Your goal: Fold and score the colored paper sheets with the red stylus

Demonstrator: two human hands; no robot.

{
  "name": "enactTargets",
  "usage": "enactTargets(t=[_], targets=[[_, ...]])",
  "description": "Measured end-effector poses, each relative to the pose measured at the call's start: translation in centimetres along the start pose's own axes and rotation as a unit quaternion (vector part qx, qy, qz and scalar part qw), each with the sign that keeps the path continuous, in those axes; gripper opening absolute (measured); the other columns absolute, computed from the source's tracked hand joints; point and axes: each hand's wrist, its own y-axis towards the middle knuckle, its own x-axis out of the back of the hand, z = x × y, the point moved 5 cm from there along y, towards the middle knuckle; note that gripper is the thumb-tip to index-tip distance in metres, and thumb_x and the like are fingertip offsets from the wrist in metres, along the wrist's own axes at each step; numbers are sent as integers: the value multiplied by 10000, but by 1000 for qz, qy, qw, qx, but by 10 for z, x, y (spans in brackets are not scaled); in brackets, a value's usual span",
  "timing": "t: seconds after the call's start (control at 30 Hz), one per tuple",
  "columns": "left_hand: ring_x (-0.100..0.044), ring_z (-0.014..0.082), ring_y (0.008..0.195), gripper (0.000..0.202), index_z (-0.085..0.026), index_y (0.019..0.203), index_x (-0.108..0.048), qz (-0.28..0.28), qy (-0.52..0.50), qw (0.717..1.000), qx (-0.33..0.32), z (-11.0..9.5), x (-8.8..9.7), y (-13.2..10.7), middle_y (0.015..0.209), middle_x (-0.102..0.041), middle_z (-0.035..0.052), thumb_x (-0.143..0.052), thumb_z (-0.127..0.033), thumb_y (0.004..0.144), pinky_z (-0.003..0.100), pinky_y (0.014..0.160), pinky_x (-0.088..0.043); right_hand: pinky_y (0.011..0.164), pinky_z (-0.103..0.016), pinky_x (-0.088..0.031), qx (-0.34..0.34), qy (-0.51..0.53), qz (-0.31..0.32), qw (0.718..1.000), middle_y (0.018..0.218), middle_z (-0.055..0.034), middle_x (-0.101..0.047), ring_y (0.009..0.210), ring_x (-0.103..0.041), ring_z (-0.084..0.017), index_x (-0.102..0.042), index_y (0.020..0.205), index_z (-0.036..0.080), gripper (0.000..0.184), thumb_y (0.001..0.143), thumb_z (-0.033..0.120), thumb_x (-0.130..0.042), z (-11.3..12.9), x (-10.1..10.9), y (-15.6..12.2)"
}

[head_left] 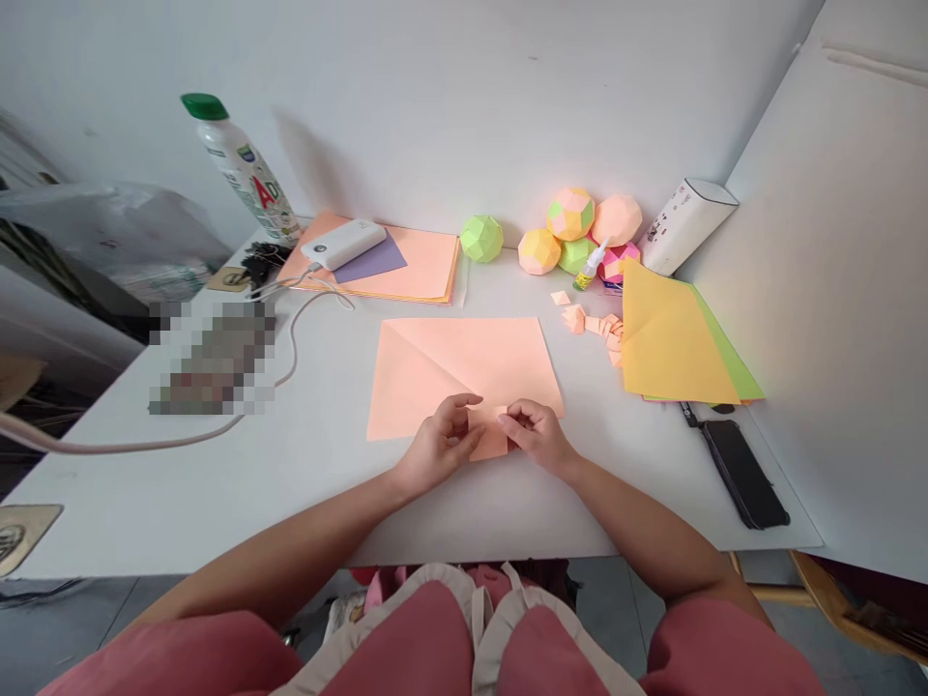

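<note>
A large peach paper sheet (464, 362) with a diagonal crease lies flat on the white table (326, 464). Just in front of it my left hand (439, 445) and my right hand (536, 435) both pinch a small folded peach paper piece (490, 437). The fingers of both hands are curled closed on that piece, which rests at the sheet's near edge.
A stack of peach sheets (420, 266) with a white power bank (343, 243) and its cable lies at the back left, beside a green-capped bottle (243, 169). Paper balls (572, 227), a glue bottle (591, 264), small folded pieces (591, 324), yellow and green sheets (674, 338) and a black phone (743, 472) lie right.
</note>
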Motion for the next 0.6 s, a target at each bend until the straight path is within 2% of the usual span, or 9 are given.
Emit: enactTargets(t=[0.1,0.2,0.27,0.37,0.47,0.6], targets=[[-477,102,584,412,-184,1214,-457,12,-25,1000,4,1,1,-1,637,-486,-67,-567,-377,867,227,561,-387,518,-244,-445,-1,11,2,1000,605,55,-477,535,-506,-97,-504,697,200,343,812,488,-650,2,0,1],[-582,147,702,369,-166,1223,-505,35,-57,998,6,3,3,-1,765,-594,12,-427,-379,932,300,669,-484,520,-238,-418,-4,19,8,1000,636,52,-458,557,-469,-90,-488,704,202,377,813,535,-630,4,0,2],[-606,168,778,368,-174,1230,-529,47,-68,997,-1,3,4,0,860,-615,48,-397,-366,946,353,753,-514,527,-237,-400,-8,20,23,999,654,46,-459,572,-455,-88,-496,709,198,399,813,564,-616,5,-1,2],[-576,199,966,346,-238,1212,-583,60,-61,996,-31,-1,3,1,1039,-575,73,-541,-385,901,394,890,-497,531,-236,-365,-12,12,57,998,661,38,-476,582,-433,-86,-534,727,183,418,803,586,-618,6,-4,3],[-476,235,1155,314,-275,1125,-650,74,-50,994,-57,-4,-2,2,1146,-508,82,-656,-407,840,425,1009,-437,509,-236,-315,-17,1,93,996,604,49,-453,545,-390,-78,-564,731,169,425,798,584,-624,5,-8,2],[-452,234,1176,259,-254,999,-661,75,-53,994,-56,-1,-5,3,1164,-472,82,-693,-433,816,425,996,-443,506,-238,-285,-22,-10,113,993,557,58,-416,531,-373,-76,-593,693,160,409,797,553,-638,-1,-10,1]])
